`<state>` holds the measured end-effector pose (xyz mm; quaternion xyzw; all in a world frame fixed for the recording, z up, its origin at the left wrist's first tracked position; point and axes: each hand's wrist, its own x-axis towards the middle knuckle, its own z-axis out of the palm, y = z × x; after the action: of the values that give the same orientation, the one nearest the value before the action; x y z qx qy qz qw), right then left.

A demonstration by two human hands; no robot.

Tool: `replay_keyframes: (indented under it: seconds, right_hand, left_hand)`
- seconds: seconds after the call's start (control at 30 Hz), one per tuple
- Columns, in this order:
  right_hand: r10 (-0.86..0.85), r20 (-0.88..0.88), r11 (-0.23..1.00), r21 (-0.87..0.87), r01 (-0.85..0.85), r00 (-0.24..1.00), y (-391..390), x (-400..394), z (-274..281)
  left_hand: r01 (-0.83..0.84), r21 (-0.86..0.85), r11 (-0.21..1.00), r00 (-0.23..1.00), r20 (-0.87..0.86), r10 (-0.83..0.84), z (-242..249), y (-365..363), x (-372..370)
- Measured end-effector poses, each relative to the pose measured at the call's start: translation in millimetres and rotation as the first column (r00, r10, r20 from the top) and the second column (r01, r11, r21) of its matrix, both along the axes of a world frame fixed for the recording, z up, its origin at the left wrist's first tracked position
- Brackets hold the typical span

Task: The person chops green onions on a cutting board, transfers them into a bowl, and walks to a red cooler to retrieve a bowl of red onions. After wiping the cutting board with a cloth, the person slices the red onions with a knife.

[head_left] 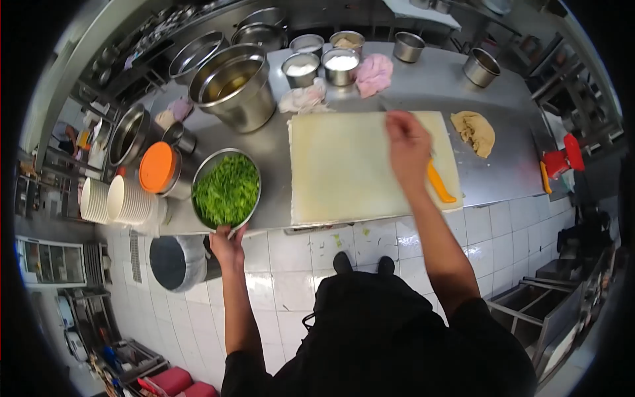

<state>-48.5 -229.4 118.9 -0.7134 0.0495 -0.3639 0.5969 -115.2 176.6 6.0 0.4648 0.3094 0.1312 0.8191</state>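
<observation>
My left hand (227, 246) is closed on the near rim of a steel bowl (257, 188) full of chopped green leaves (227, 190), at the table's front edge. My right hand (406, 147) is over the right part of a pale cutting board (344, 165), its fingers curled together. Whether anything is in them is hidden. Beside that wrist is the yellow handle (440, 183) of what looks like a knife. A small dark tip (385, 103) shows beyond the fingers. A lump of dough (474, 133) lies right of the board.
Behind the bowl stands a large steel pot (241, 109) with liquid. Steel containers of white contents (341, 63) and cloths (374, 75) are at the back. An orange-lidded container (158, 167) and stacked paper bowls (127, 200) stand left. A red tool (563, 159) is far right.
</observation>
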Motion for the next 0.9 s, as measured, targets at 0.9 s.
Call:
replay_keyframes:
  seconds: [0.9]
  right_hand:
    - [0.678,-0.624,0.572,0.116,-0.812,0.388,-121.0,-279.0,-169.3]
  left_hand:
    - [0.093,0.487,0.869,0.975,-0.223,0.021,-1.3,-110.3,-228.2]
